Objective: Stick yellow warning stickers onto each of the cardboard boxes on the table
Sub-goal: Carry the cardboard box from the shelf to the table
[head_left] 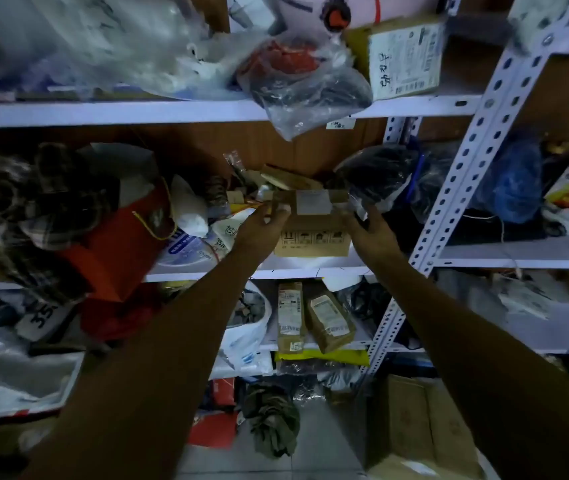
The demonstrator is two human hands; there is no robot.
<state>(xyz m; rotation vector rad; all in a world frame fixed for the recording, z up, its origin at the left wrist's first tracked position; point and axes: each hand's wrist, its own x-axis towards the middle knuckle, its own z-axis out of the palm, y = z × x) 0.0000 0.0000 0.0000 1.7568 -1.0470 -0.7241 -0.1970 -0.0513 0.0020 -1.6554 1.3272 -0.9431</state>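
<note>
Two hands, left (261, 226) and right (370, 226), gripping cardboard box (312, 233) at crowded shelf edge (311, 273).

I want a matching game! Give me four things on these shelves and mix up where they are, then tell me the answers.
Things:
1. cardboard box
2. red bag
3. blue bundle
4. box with handwriting

Places:
A. top shelf, right of the plastic bags
B. middle shelf, between the two hands
C. middle shelf, on the left
D. right of the white post

Pairs: 1-B, 2-C, 3-D, 4-A

The left hand grips the cardboard box's left top corner; the right hand is at its right side.
</note>
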